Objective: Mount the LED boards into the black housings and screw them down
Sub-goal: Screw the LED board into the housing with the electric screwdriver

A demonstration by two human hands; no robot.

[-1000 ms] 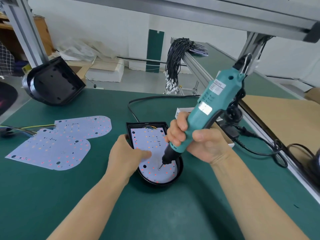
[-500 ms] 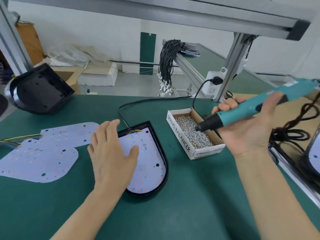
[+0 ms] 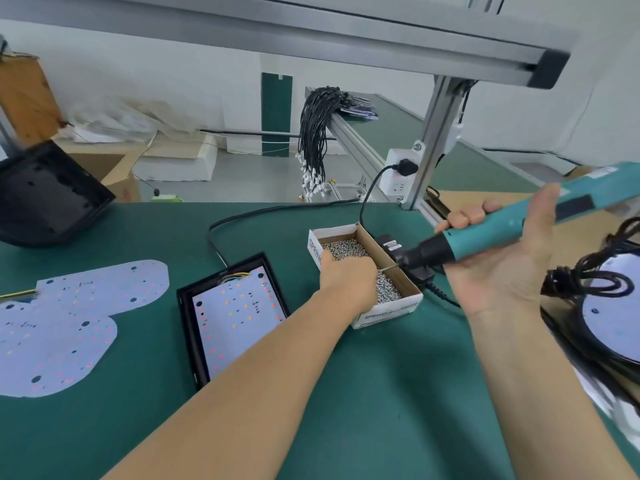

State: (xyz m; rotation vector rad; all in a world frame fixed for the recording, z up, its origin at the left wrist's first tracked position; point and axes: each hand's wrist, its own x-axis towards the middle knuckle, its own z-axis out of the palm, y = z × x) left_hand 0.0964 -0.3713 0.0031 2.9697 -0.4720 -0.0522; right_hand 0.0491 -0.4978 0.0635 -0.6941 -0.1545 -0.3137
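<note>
Left hand: the left hand [image 3: 348, 280] is reaching across the bench [image 3: 381, 393] with its forearm stretched out from the near edge, and it is lying down in the box of screws [image 3: 388, 311] with the back of the hand turned up.
Left fingers: they are dipping into the screws [image 3: 341, 249] and are hidden under the hand, so I cannot tell whether they are pinching anything.
Right hand: the right hand [image 3: 509, 265] is hanging above the bench's right edge, palm turned up and towards the camera, wrist bent back.
Right fingers: they are curling over the far side of the teal electric screwdriver [image 3: 498, 232], with the thumb lying along its near side, so the tool is being gripped.
Screwdriver: it is lying almost level, its black nose and bit pointing left over the right wall of the box, just beside the left hand's knuckles; whether bit and hand are touching I cannot tell.
Housing with LED board: the black housing [image 3: 188, 327] is sitting near the middle of the bench with an LED board [image 3: 239, 317] seated inside it, left of the left forearm and apart from both hands.
Loose LED boards: two loose LED boards [image 3: 69, 323] are lying flat and overlapping towards the bench's left edge.
Spare housing: another black housing [image 3: 45, 195] is resting tilted at the far left corner.
Right edge: a round black lamp unit [image 3: 613, 313] with coiled cable is sitting there, below the right hand.
</note>
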